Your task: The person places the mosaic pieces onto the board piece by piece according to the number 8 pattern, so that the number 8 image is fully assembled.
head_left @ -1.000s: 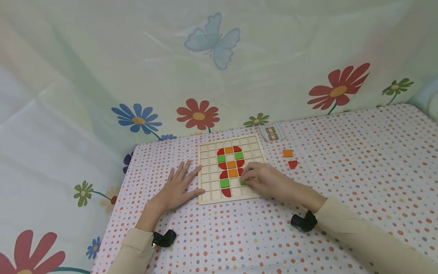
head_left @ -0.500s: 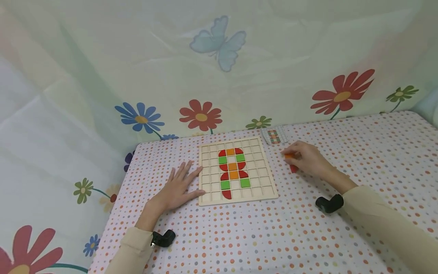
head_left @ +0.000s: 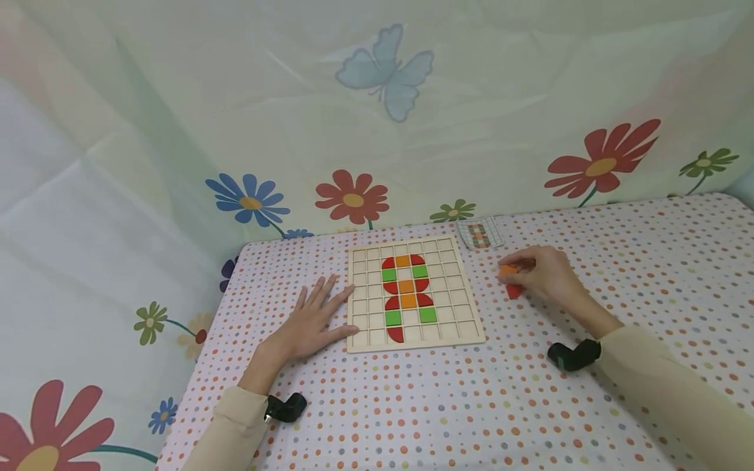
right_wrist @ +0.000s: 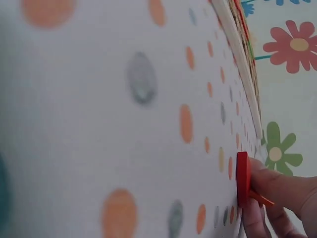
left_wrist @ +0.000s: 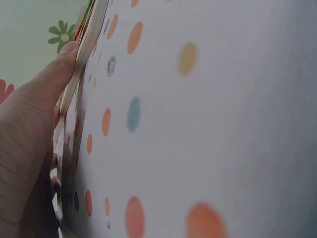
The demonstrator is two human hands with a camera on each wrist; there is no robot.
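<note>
A wooden grid board (head_left: 456,330) lies on the table with red, green and orange tiles set in some of its squares. My left hand (head_left: 309,325) rests flat with spread fingers, its thumb and index finger touching the board's left edge. To the right of the board, my right hand (head_left: 544,275) pinches an orange tile (head_left: 508,269) between thumb and fingers. A red rounded tile (right_wrist: 242,178) lies right by the fingertips; in the head view it shows just below the orange one. The right wrist view shows the orange tile edge-on, partly hidden by fingers.
A small pattern card (head_left: 495,234) with a coloured grid lies behind the board, to its right. A dotted cloth (head_left: 412,405) covers the table. Behind it hangs a backdrop (head_left: 501,131) printed with flowers and a butterfly.
My right hand let go of a green tile in the board, moved right and took hold of the orange tile on the cloth. The left hand has stayed in place.
</note>
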